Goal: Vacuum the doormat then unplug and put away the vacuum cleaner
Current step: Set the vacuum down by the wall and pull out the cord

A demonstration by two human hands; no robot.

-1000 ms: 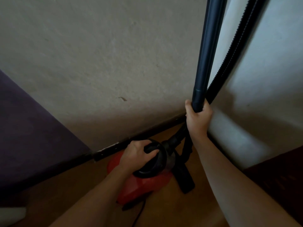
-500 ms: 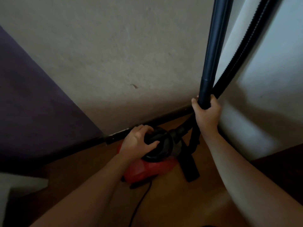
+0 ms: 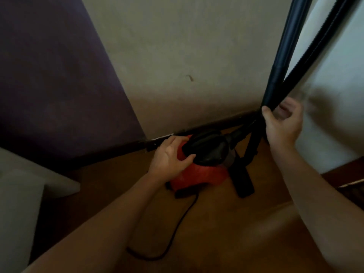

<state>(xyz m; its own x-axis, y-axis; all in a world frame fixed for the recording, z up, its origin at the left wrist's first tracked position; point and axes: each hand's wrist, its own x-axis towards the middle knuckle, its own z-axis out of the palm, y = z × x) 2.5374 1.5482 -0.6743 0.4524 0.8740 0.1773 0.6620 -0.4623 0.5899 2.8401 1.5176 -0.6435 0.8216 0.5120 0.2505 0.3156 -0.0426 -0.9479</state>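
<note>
**Both hands on a vacuum cleaner at the foot of a wall**

Head view: a red canister vacuum cleaner [image 3: 199,174] with a black domed top sits on the brown wooden floor [image 3: 246,233], just beside the dark skirting board [image 3: 216,125] of a pale plaster wall [image 3: 177,56]. The left hand [image 3: 171,156] has its grip closed round the edge of the black top. The right hand [image 3: 283,123] is at the long black rigid tube [image 3: 283,46], thumb against it. Its fingers are blurred on the far side, so whether that grip is closed cannot be told. A black ribbed hose [image 3: 319,46] rises beside the tube. A black floor nozzle [image 3: 243,184] lies just right of the canister. A thin black power cord [image 3: 177,223] trails from the canister across the floor. A dark purple panel [image 3: 49,75] fills the left.
</note>
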